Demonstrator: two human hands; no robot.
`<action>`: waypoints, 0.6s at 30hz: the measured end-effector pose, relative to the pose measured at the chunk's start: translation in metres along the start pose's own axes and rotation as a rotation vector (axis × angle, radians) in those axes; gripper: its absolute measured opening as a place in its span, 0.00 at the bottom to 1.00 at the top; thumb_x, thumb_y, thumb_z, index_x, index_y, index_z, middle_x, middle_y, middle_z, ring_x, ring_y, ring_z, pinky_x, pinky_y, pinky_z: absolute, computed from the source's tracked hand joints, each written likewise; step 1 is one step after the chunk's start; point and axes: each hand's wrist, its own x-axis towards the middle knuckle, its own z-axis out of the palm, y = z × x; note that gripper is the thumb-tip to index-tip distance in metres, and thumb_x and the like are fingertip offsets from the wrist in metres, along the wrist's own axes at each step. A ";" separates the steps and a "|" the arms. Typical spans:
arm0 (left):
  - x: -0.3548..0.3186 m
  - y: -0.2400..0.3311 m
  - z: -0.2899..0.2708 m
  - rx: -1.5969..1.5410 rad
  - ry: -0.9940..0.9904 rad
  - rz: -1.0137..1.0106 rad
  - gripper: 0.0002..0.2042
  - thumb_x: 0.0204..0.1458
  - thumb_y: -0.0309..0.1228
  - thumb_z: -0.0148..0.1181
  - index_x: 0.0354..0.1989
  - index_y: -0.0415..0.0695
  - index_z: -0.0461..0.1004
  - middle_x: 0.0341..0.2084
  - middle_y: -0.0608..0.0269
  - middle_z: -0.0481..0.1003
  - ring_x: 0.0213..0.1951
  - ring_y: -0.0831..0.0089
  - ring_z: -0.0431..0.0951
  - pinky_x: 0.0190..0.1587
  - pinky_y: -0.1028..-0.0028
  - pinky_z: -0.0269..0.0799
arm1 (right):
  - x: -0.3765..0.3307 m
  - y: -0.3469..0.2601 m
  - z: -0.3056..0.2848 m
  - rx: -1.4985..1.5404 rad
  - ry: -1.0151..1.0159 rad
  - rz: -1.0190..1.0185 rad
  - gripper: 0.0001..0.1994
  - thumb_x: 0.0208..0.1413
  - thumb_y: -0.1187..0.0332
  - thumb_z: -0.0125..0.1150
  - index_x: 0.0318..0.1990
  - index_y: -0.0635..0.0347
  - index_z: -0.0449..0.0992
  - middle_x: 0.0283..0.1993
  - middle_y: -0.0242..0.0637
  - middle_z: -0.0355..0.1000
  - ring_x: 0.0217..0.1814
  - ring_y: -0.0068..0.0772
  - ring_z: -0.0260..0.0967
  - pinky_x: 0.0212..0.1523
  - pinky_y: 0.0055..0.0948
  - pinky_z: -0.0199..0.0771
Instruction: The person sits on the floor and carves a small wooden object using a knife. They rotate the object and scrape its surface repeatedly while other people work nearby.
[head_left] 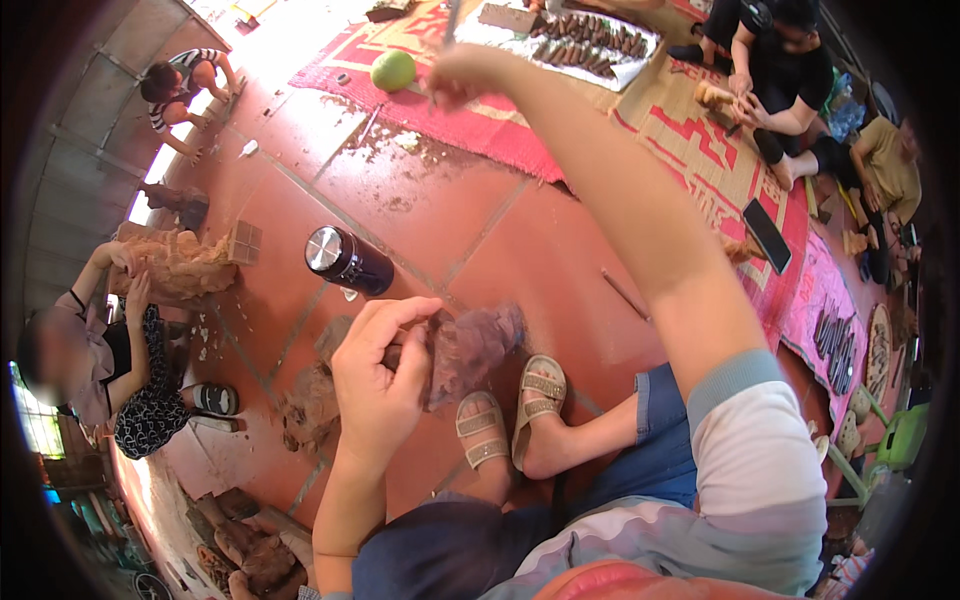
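My left hand (pixel 383 362) is closed, thumb and fingers curled round one end of a lumpy, reddish-brown carved wood piece (pixel 476 348). The piece sits above my sandalled feet, and its far end looks bluish. My right arm stretches far forward over the red patterned mat. At its end, my right hand (pixel 468 78) is closed and slightly blurred. A thin dark rod-like tool (pixel 452 22) sticks up from it; its exact kind is unclear. Just left of that hand lies a green round fruit (pixel 393 71).
A dark flask (pixel 348 260) stands on the tiled floor. Carving tools lie on a white sheet (pixel 520 45) and a pink cloth (pixel 815 290). A pencil-like stick (pixel 626 296) lies right of my feet. People work at left and right; a child (pixel 185 90) bends at far left.
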 end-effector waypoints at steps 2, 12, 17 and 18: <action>0.001 0.002 0.002 -0.028 -0.008 -0.011 0.11 0.47 0.15 0.47 0.38 0.36 0.73 0.29 0.65 0.69 0.29 0.81 0.67 0.34 0.83 0.62 | -0.026 0.042 0.005 0.059 -0.162 -0.096 0.41 0.46 0.72 0.57 0.67 0.51 0.41 0.24 0.33 0.70 0.19 0.22 0.64 0.22 0.23 0.69; -0.001 -0.009 0.001 -0.022 0.024 0.048 0.11 0.47 0.15 0.49 0.37 0.37 0.74 0.29 0.64 0.70 0.25 0.83 0.69 0.30 0.83 0.64 | -0.197 0.247 0.102 0.736 -0.057 0.298 0.38 0.48 0.74 0.57 0.66 0.46 0.46 0.25 0.31 0.67 0.21 0.21 0.66 0.27 0.25 0.75; -0.001 -0.005 0.000 0.016 0.025 0.037 0.11 0.47 0.16 0.49 0.37 0.37 0.74 0.29 0.64 0.70 0.26 0.83 0.69 0.30 0.83 0.64 | -0.216 0.255 0.107 0.774 0.006 0.374 0.37 0.49 0.77 0.55 0.66 0.49 0.45 0.23 0.29 0.65 0.21 0.20 0.67 0.28 0.25 0.76; -0.002 -0.005 0.001 0.024 0.023 0.029 0.11 0.47 0.16 0.49 0.37 0.37 0.74 0.29 0.64 0.70 0.27 0.83 0.69 0.30 0.83 0.64 | -0.217 0.254 0.105 0.784 0.020 0.372 0.36 0.50 0.78 0.53 0.66 0.50 0.45 0.21 0.28 0.64 0.20 0.20 0.67 0.27 0.25 0.76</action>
